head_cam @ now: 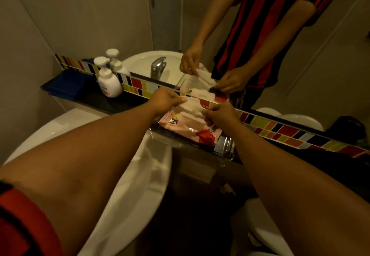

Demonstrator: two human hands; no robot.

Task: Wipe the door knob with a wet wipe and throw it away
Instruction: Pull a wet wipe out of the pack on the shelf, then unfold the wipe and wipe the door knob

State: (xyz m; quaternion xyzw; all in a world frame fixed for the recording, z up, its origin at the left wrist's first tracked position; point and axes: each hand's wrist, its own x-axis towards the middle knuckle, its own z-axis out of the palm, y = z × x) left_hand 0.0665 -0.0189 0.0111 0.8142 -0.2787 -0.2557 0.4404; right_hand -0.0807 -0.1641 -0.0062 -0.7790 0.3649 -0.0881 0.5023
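No lettering can be read anywhere in the scene. The pink wipes pack (186,124), on a wire rack at the mirror's lower edge, carries a small cartoon figure and a red patch, its print too blurred to make out. The white pump bottle (109,84) on the dark ledge bears a pinkish label, likewise illegible.

— What does the pink wipe pack (188,125) hide?
— Its far end sits under the right hand (219,113).
— And the print on it?
— Too blurred to read; the toilet (264,233) below it runs off the bottom edge.
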